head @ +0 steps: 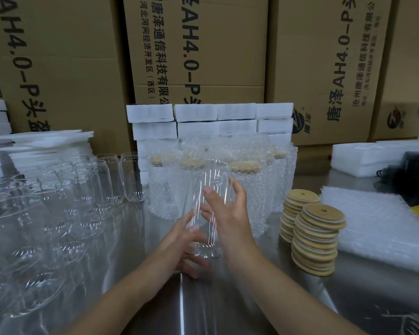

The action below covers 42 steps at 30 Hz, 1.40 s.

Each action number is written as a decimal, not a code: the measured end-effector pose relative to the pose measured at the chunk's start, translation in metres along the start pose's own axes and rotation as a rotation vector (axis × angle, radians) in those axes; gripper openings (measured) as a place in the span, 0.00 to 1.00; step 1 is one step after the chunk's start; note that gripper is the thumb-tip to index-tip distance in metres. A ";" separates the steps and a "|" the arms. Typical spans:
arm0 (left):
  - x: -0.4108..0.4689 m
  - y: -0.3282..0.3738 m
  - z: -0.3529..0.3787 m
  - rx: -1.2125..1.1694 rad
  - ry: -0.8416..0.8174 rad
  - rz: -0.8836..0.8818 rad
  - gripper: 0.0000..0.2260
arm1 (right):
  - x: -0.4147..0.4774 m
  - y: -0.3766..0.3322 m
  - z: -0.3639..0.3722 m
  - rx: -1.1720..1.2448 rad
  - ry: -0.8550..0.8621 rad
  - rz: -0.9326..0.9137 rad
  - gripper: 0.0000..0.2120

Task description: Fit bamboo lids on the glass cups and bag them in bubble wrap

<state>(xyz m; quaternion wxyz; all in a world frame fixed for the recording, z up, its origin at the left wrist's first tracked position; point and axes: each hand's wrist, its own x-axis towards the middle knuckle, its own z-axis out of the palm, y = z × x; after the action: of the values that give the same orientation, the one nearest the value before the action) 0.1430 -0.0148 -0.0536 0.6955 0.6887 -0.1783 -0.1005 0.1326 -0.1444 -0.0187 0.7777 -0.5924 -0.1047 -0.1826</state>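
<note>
While raised above the desk (228, 310), a lidless glass cup (207, 209) is held by both hands: left grip (186, 245) at base, right grip (228, 213) at side.

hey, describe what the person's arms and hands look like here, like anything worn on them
Both arms are bare up to the bottom edge of the picture: no sleeves or cuffs show. The left hand and right hand wear no gloves, and no rings, watch or bracelet are visible. The fingernails that show look short and unpainted.
</note>
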 end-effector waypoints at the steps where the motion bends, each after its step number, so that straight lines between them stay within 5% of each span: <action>1: -0.002 -0.001 0.000 0.045 0.013 0.034 0.37 | -0.002 0.000 0.000 -0.027 0.006 -0.023 0.39; 9: -0.005 0.002 0.010 0.129 0.129 0.255 0.38 | -0.015 -0.004 0.005 -0.123 0.098 -0.265 0.39; 16: -0.006 0.003 0.001 0.236 0.246 0.377 0.37 | -0.013 -0.008 0.005 -0.103 0.079 -0.244 0.38; 21: -0.007 0.005 0.002 0.190 0.238 0.353 0.38 | -0.010 -0.005 0.002 -0.101 0.046 -0.215 0.34; 30: -0.005 0.009 -0.004 -0.127 0.128 0.155 0.23 | -0.009 -0.009 0.002 -0.137 -0.133 -0.157 0.20; 35: 0.000 0.008 -0.006 -0.225 0.044 0.084 0.36 | -0.008 -0.011 -0.001 -0.157 -0.193 -0.167 0.18; 42: -0.007 0.006 -0.004 -0.197 -0.013 0.080 0.37 | -0.018 -0.006 0.007 -0.351 -0.269 -0.301 0.22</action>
<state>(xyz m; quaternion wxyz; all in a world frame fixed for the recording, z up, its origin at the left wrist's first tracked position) 0.1374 -0.0087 -0.0487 0.7621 0.6087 -0.1995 -0.0940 0.1142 -0.1366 -0.0189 0.6064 -0.7148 -0.2606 -0.2311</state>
